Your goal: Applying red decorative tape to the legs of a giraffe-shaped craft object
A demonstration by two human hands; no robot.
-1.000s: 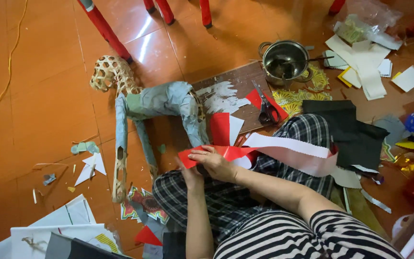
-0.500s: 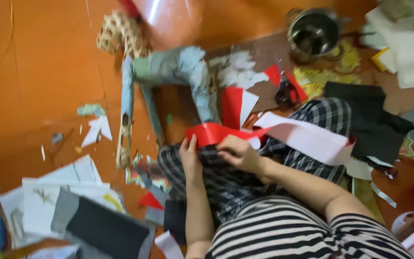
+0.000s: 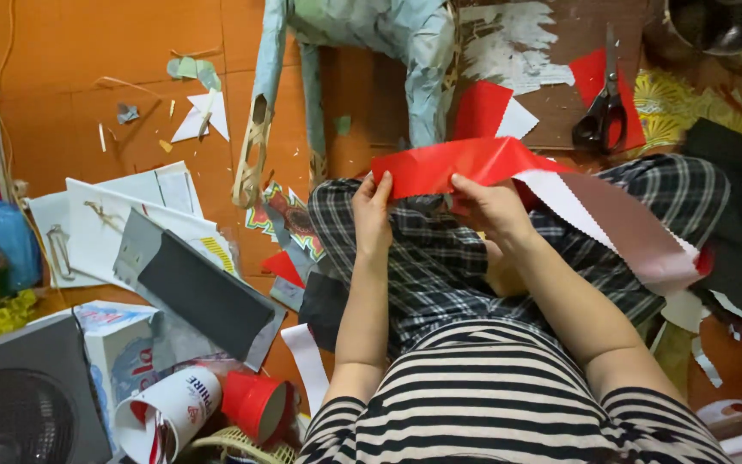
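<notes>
Orange tile floor [image 3: 70,103], paper scraps strewn. Left hand [image 3: 373,210] and right hand [image 3: 489,206] each pinch red paper strip [image 3: 461,163] over lap; scissors [image 3: 605,107] apart.

The red paper strip [image 3: 465,163] in my grip is glossy on its coloured face and matt white on the back. My checked trousers [image 3: 440,258] are soft woven cloth. The floor [image 3: 62,94] is smooth orange tile with a slight sheen. The scissors [image 3: 605,112] have bright metal blades and black plastic handles.
</notes>
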